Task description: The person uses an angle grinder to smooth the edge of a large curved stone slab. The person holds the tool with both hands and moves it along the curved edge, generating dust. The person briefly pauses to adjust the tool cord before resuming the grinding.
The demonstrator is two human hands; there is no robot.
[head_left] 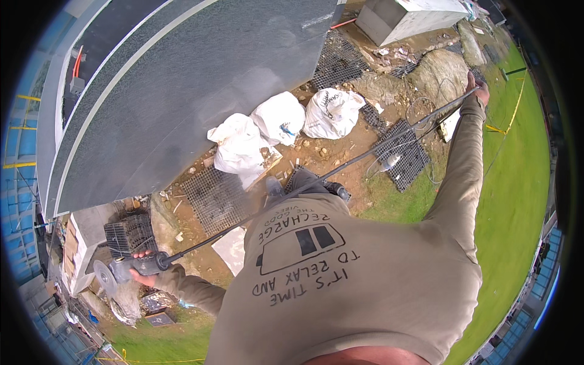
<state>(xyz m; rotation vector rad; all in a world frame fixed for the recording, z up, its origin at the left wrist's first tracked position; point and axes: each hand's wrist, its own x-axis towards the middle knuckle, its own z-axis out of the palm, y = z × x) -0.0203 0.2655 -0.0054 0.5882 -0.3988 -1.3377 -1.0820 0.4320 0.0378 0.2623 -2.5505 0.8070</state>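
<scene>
Low at the left, my left hand (143, 276) has its fingers wrapped round the body of a grey-and-black power tool (132, 266), which has a round disc (106, 278) on its end. A long thin dark rod or cord (365, 157) stretches diagonally from the tool's rear end across the front of my body. My right hand (477, 89) is closed on its far upper end at the top right, with my arm stretched out. My feet (275, 188) are partly visible below that line.
White sacks (331, 112) lie beside a large dark sloped panel (201, 73). Black plastic grids (213, 198), rocks (444, 76), loose wires and rubble cover the dirt. A concrete block (395, 21) stands at the top; grass (499, 201) and yellow barriers (510, 121) are on the right.
</scene>
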